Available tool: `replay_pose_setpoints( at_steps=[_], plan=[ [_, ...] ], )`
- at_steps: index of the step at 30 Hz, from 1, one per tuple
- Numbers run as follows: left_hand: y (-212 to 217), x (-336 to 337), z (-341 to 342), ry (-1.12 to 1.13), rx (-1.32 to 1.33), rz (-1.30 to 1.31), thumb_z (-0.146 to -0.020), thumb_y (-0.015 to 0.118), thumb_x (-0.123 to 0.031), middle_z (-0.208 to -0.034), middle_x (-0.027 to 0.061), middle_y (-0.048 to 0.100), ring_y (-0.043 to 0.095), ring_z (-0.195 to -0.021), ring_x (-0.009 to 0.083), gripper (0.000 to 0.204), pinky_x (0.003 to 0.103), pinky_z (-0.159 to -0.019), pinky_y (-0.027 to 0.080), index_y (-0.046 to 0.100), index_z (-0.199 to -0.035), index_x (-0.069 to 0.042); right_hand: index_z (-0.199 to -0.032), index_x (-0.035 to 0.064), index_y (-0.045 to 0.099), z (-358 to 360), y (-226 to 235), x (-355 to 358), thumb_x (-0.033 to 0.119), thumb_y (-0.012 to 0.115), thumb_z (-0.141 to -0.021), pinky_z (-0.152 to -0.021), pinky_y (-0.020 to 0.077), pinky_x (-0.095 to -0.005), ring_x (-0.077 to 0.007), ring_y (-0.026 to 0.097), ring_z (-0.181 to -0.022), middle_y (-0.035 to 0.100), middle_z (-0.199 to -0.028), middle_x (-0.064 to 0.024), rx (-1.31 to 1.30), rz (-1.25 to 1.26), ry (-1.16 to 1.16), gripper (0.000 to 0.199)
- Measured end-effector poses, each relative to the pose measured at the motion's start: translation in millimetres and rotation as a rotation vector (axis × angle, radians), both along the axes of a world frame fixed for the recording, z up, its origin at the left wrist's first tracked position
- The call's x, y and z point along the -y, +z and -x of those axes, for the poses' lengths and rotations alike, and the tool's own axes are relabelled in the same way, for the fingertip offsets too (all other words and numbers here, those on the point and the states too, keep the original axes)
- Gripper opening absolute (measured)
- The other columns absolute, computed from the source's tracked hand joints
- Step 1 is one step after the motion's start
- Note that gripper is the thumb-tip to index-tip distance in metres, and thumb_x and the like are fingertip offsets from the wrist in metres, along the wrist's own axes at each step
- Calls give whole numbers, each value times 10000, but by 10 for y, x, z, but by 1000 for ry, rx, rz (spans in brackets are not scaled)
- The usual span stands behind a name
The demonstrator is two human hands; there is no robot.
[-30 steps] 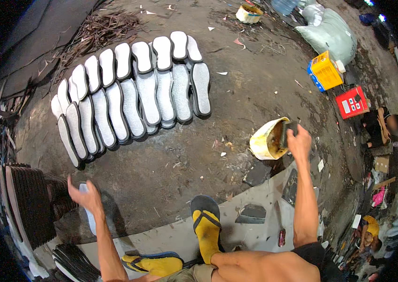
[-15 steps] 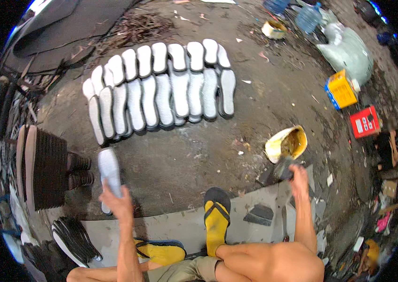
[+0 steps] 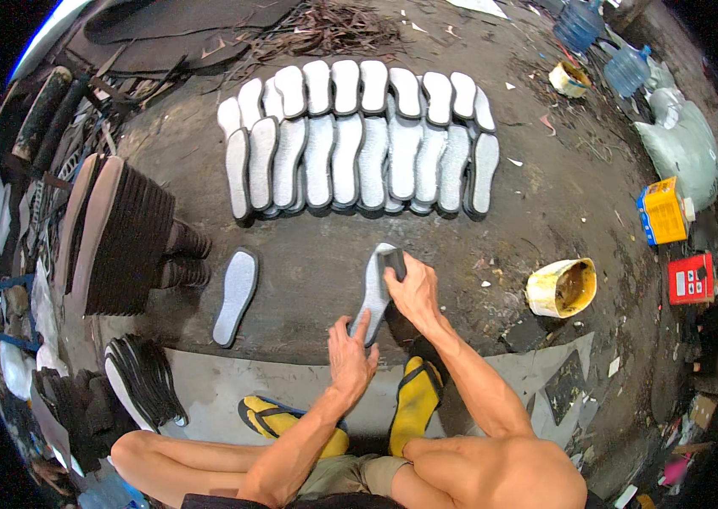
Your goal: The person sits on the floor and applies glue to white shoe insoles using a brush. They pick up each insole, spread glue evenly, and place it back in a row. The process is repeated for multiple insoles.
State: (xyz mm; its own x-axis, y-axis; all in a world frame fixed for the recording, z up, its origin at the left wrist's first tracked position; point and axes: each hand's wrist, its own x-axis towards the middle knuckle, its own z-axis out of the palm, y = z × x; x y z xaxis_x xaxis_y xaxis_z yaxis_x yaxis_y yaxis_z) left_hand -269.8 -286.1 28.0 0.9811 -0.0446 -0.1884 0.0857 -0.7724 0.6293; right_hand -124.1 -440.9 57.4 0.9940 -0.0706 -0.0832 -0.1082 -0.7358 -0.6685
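A pale grey-white shoe sole (image 3: 371,293) with a dark rim lies on the ground in front of my feet. My left hand (image 3: 352,356) rests on its near end, fingers spread and the index finger stretched along the surface. Gripped in my right hand (image 3: 417,293) is a small dark block-like pad (image 3: 392,261), touching the far part of the sole; what the pad is made of I cannot tell. To the left, a second sole (image 3: 236,297) of the same kind lies alone, pale side up.
Two overlapping rows of pale soles (image 3: 346,161) lie beyond my hands. A yellow-stained pot (image 3: 563,288) with brownish contents stands right. Stacked brown soles (image 3: 121,237) and striped dark soles (image 3: 145,382) are at left. A yellow container (image 3: 663,210) and red box (image 3: 690,278) sit far right.
My right hand has brought the dark pad leftward from beside the pot onto the sole. My left hand has moved right, from a sole at the left to this one. The view has shifted.
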Motion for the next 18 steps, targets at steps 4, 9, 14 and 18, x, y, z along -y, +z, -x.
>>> replay_pose_setpoints(
  at_steps=[4, 9, 14, 18],
  plan=[
    [-26, -36, 49, -5, -16, 52, -882, 800, -21, -1513, 325, 480, 493, -1374, 511, 807, 556, -1172, 462, 544, -1643, -95, -1224, -26, 751, -234, -230, 185, 198, 706, -945, -865, 578, -609, -527, 733, -964, 765, -1063, -305, 99, 155, -14, 361],
    [-75, -31, 18, -24, -20, 37, -886, 787, -10, -1527, 334, 462, 489, -1370, 517, 822, 570, -1158, 469, 524, -1659, -103, -1222, 191, 817, -734, -273, 137, 110, 712, -893, -1022, 527, -519, -356, 691, -1147, 801, -1159, -106, 188, 299, 620, 354],
    [-101, -48, 43, -9, 23, 71, -889, 774, -2, -1518, 340, 470, 481, -1377, 526, 810, 576, -1161, 465, 532, -1656, -98, -1258, 131, 793, -849, -175, 278, 77, 724, -858, -982, 574, -551, -408, 745, -1093, 789, -1158, -142, 243, 58, 738, 410],
    [-72, -50, 41, 10, 29, 121, -887, 771, 2, -1512, 344, 477, 485, -1376, 529, 786, 579, -1164, 461, 554, -1639, -80, -1311, 85, 747, -31, -103, 436, 110, 734, -902, -903, 621, -517, -406, 764, -1018, 789, -1159, -199, 320, 252, 421, 410]
  ],
)
